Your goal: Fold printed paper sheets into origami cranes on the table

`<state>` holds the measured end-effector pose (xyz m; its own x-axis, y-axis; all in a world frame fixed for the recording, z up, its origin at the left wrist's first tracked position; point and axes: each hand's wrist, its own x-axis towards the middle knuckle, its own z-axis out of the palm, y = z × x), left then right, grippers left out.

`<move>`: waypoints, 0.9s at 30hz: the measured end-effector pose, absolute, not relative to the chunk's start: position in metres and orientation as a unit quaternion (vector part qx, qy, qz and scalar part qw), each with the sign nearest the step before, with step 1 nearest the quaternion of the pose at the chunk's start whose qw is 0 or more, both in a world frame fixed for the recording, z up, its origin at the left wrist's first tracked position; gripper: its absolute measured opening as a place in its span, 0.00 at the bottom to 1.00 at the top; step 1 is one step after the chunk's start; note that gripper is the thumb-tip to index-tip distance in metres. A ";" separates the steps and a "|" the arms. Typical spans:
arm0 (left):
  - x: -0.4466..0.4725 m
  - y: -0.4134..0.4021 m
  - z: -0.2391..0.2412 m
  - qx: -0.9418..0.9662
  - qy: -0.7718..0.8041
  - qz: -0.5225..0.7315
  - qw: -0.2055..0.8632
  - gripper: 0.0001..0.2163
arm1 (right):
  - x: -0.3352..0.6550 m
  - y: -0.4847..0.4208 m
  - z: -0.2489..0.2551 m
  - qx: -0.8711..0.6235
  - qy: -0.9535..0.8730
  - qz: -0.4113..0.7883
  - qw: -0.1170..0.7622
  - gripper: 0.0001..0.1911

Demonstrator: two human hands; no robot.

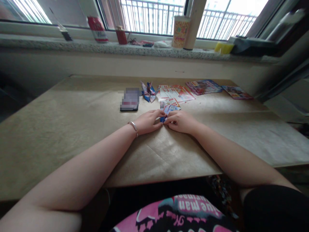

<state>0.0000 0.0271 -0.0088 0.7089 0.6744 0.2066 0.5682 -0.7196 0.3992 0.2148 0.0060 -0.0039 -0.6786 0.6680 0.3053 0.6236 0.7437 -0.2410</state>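
Note:
A small piece of printed, folded paper (169,109) in blue, white and orange lies on the table between my two hands. My left hand (150,121) has its fingers and thumb on the paper's left edge. From the other side, my right hand (182,121) pinches the near edge with curled fingers. My fingertips almost meet there and hide part of the paper. Just beyond stands a folded blue-and-red paper shape (149,91) with pointed flaps. Flat printed sheets (176,92) lie behind the piece in my hands.
A phone (129,100) lies left of the paper shape on the table (84,129). Printed leaflets (204,87) are stacked at the back right, another pile (237,92) beside them. The windowsill holds a red can (98,29), a paper cup (180,32) and a dark box (253,47).

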 end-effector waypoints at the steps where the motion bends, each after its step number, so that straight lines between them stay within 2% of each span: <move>1: -0.001 0.027 -0.008 0.911 0.340 0.169 0.160 0.18 | 0.215 0.006 -0.004 -0.354 -0.913 0.061 0.193 0.12; 12: -0.006 0.027 -0.001 0.907 0.354 0.127 0.189 0.25 | 0.210 0.003 -0.005 -0.343 -0.916 0.086 0.190 0.13; 27: -0.003 0.026 -0.005 0.908 0.346 0.151 0.181 0.18 | 0.219 0.011 -0.008 -0.314 -0.920 0.121 0.203 0.14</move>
